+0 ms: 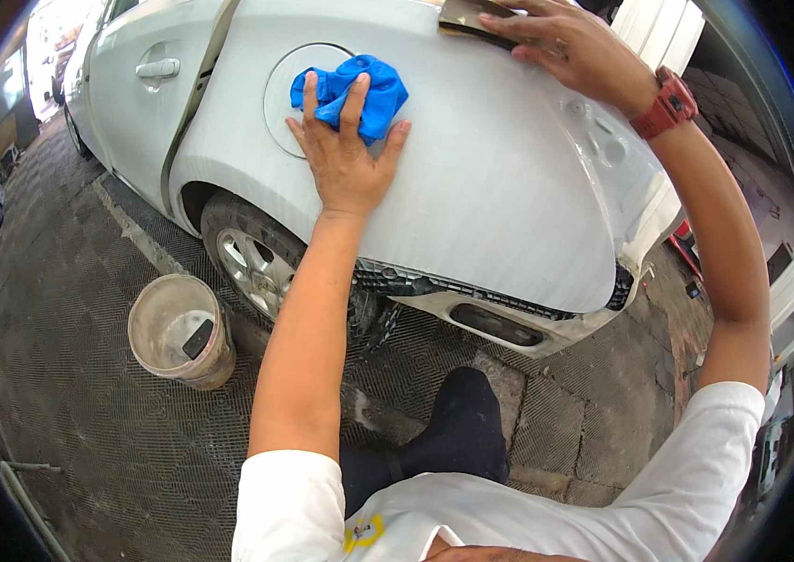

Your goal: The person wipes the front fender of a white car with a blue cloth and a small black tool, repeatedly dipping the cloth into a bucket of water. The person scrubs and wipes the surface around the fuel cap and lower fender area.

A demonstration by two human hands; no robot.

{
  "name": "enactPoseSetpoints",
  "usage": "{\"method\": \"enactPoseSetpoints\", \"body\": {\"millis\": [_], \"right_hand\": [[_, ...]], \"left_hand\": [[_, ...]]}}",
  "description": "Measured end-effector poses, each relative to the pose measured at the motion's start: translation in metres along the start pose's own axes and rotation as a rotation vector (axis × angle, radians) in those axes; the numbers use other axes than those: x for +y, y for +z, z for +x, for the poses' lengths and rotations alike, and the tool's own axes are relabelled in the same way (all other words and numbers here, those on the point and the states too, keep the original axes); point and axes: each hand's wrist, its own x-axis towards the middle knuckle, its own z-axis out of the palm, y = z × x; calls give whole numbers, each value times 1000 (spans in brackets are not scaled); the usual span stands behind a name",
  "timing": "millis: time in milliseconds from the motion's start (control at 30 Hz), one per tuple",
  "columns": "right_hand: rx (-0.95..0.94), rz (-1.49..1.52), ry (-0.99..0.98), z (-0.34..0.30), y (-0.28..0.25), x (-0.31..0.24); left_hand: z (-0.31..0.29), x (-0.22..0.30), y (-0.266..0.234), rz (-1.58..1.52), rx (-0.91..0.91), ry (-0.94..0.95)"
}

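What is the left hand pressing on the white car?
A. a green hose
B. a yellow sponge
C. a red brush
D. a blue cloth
D: the left hand lies flat over a crumpled blue cloth, holding it against the round fuel flap on the white car.
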Motion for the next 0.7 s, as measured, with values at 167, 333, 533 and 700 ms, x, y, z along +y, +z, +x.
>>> {"method": "enactPoseSetpoints", "body": {"millis": [167, 333, 533, 700], "right_hand": [[47, 34, -79, 58, 0, 35], [75, -23, -2, 45, 14, -7], [15, 95, -29, 89, 12, 27], [191, -103, -184, 73, 39, 27]], "left_hand": [[0, 16, 16, -104, 44, -18], [-1, -9, 1, -5, 18, -7], [-2, 3, 6, -35, 17, -11], [-1, -3, 5, -25, 38, -7]]}}
